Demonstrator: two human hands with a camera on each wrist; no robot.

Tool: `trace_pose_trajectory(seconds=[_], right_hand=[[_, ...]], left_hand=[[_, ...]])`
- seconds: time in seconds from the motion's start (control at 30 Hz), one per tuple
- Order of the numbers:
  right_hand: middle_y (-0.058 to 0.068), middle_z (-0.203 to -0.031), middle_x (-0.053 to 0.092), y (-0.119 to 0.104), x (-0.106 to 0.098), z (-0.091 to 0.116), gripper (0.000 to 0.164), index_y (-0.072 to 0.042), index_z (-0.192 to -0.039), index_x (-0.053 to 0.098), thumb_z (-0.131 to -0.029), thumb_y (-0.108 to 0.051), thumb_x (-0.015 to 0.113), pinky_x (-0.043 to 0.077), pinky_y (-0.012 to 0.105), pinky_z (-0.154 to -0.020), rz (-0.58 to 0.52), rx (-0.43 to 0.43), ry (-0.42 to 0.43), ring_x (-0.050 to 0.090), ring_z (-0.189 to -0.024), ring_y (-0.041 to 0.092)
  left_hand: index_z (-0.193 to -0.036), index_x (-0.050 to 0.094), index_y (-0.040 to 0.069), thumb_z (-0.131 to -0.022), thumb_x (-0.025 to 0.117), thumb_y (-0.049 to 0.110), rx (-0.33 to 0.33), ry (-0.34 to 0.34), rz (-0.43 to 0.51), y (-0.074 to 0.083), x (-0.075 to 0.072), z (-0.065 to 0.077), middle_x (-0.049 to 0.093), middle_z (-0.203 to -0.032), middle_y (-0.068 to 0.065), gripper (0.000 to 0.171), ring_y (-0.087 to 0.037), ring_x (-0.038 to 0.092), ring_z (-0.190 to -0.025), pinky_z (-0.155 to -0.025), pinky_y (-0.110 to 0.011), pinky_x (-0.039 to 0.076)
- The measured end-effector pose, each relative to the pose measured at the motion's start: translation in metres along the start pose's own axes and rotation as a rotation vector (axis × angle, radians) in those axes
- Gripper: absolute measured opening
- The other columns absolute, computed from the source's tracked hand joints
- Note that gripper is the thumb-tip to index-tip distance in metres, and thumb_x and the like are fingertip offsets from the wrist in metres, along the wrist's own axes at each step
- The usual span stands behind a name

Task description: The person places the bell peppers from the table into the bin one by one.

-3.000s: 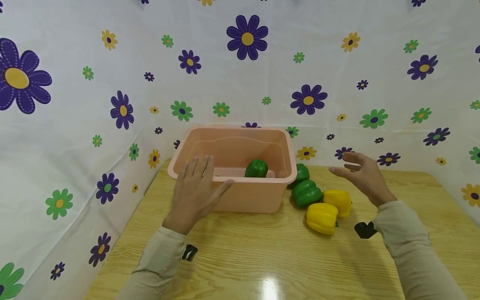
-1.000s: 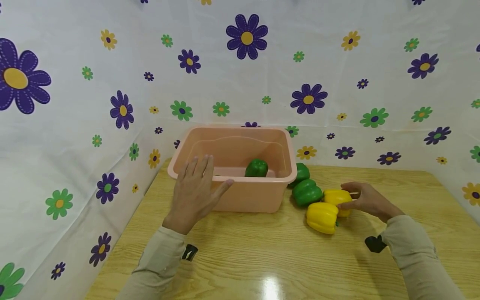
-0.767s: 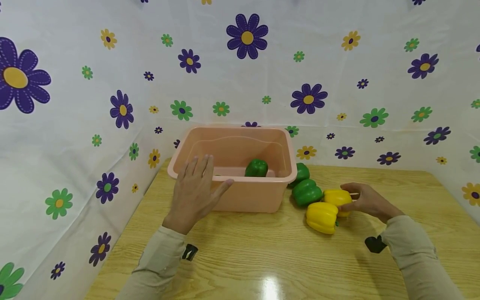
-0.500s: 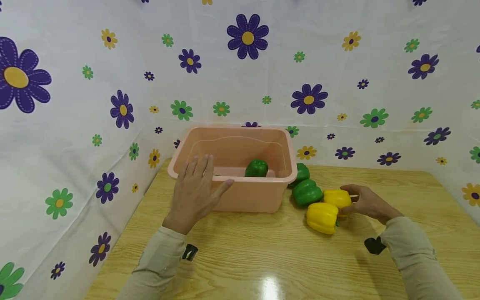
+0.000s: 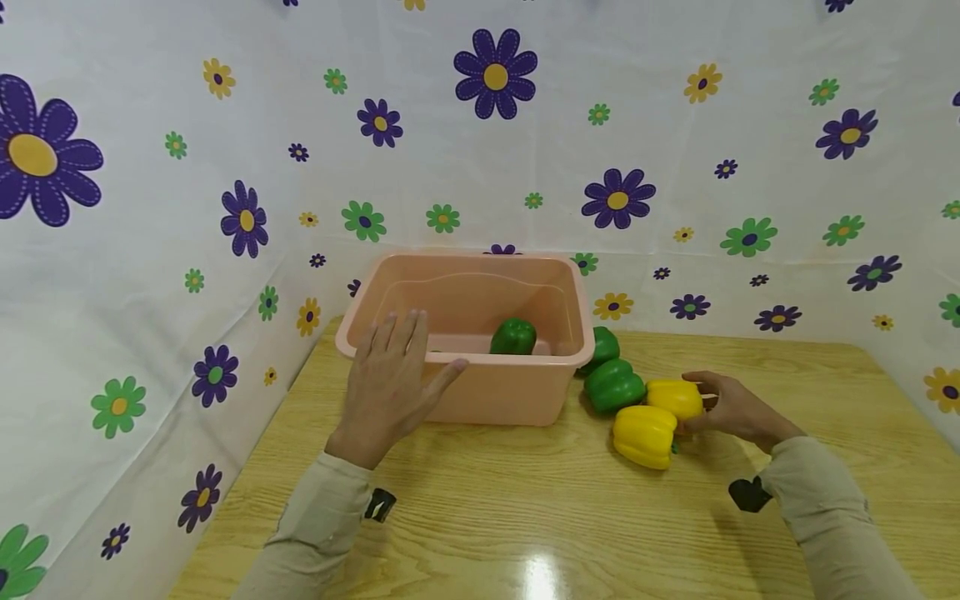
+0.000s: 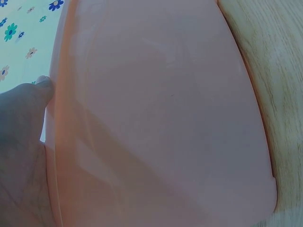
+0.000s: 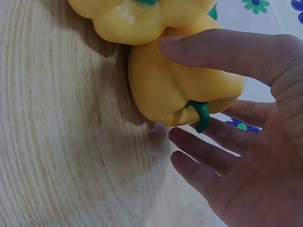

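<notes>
A pink plastic tub (image 5: 495, 392) stands on the table, with a green bell pepper (image 5: 513, 337) inside at its right part. My left hand (image 5: 386, 392) rests on the tub's front rim, fingers straight and thumb apart; in the left wrist view the thumb (image 6: 42, 87) touches the rim. My right hand (image 5: 738, 414) is around the stem end of the rear yellow bell pepper (image 5: 670, 397), thumb on the near side and fingers on the far side. This pepper (image 7: 161, 87) still lies on the table. A second yellow bell pepper (image 5: 643, 436) touches it in front.
Two more green bell peppers lie right of the tub, one (image 5: 615, 386) nearer and one (image 5: 602, 347) partly hidden by the tub's corner. A flowered cloth (image 5: 420, 167) hangs behind and to the left of the wooden table (image 5: 465, 508).
My right hand has come down from above the table to the rear yellow bell pepper; lately its thumb has slid slightly lower. My left hand and the tub have stayed put.
</notes>
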State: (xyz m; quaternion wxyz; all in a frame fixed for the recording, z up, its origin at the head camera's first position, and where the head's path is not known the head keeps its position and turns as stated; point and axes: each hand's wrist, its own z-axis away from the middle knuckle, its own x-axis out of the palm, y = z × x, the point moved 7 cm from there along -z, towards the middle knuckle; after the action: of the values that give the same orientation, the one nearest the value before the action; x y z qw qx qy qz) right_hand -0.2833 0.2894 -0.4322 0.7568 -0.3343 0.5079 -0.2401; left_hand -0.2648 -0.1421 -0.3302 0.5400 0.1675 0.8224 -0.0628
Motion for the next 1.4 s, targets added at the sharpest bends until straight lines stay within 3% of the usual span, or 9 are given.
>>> trace_pose_trajectory(seconds=[0.77,1.13,1.4], right_hand=[[0.037,-0.142,0.043,0.002,0.002,0.0,0.088,0.013,-0.151,0.027,-0.083,-0.008,0.08,0.048,0.057,-0.102,-0.037,-0.022,0.006,0.055,-0.12,0.045],[0.034,-0.141,0.046,0.003,-0.001,0.002,0.09,0.01,-0.15,0.033,-0.084,-0.023,0.085,0.047,0.058,-0.102,-0.028,-0.008,0.04,0.054,-0.121,0.044],[0.035,-0.143,0.045,-0.001,-0.008,0.003,0.089,0.01,-0.15,0.032,-0.085,-0.022,0.083,0.047,0.058,-0.102,-0.035,-0.027,0.06,0.052,-0.124,0.047]], left_hand=[[-0.154,0.036,-0.003,-0.098,0.044,0.069,0.005,0.011,0.0,-0.001,0.001,0.0,0.039,-0.157,-0.022,0.091,-0.044,0.03,-0.147,-0.121,-0.055,0.019],[-0.155,0.035,-0.002,-0.098,0.042,0.07,-0.005,-0.009,-0.005,-0.001,0.002,-0.001,0.037,-0.159,-0.021,0.092,-0.043,0.029,-0.148,-0.121,-0.055,0.018],[-0.155,0.036,-0.002,-0.098,0.042,0.07,0.001,-0.003,-0.006,0.0,0.001,0.0,0.037,-0.159,-0.021,0.092,-0.043,0.029,-0.147,-0.122,-0.054,0.018]])
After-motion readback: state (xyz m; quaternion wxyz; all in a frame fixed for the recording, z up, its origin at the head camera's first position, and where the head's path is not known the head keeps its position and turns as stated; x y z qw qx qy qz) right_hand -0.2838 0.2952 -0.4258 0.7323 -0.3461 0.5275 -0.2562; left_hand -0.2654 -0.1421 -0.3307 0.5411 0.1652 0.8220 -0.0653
